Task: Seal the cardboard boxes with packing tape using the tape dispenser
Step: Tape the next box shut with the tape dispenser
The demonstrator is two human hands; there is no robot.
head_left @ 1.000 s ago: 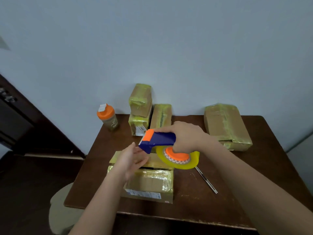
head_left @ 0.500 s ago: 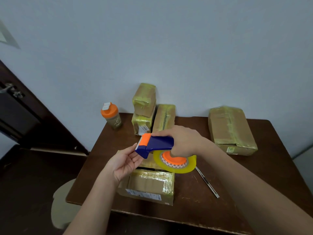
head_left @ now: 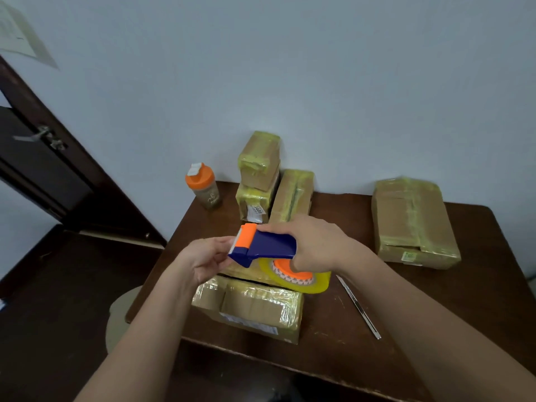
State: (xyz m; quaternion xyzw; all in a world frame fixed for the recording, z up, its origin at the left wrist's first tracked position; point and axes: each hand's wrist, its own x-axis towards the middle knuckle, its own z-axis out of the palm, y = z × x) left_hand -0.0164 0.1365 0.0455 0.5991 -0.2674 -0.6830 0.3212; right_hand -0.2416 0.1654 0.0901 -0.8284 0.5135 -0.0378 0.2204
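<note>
One tape dispenser (head_left: 265,245), blue body with orange blade end, is gripped in the right hand (head_left: 317,245), fingers curled round the handle. One roll of yellowish tape (head_left: 295,278) on an orange hub is carried beneath it. The dispenser is held in the air above the nearest box. The left hand (head_left: 207,258) is held palm-up at the blade end, fingers loosely curled and touching the dispenser's tip; whether a tape end is pinched cannot be told.

Five cardboard boxes are counted on the brown worktop (head_left: 333,320), all showing yellowish tape. Front box (head_left: 249,307): at the near edge, below the hands, with a white label on its near face. Two small boxes are stacked at the back, upper box (head_left: 259,159) on lower box (head_left: 253,203). One narrow box (head_left: 293,195) lies just beside that stack, to the right. One large box (head_left: 412,221) lies at the far right, well apart from the others.

One bottle (head_left: 204,187) with an orange lid stands at the back left corner. One thin metal tool (head_left: 358,307) lies right of the front box.
</note>
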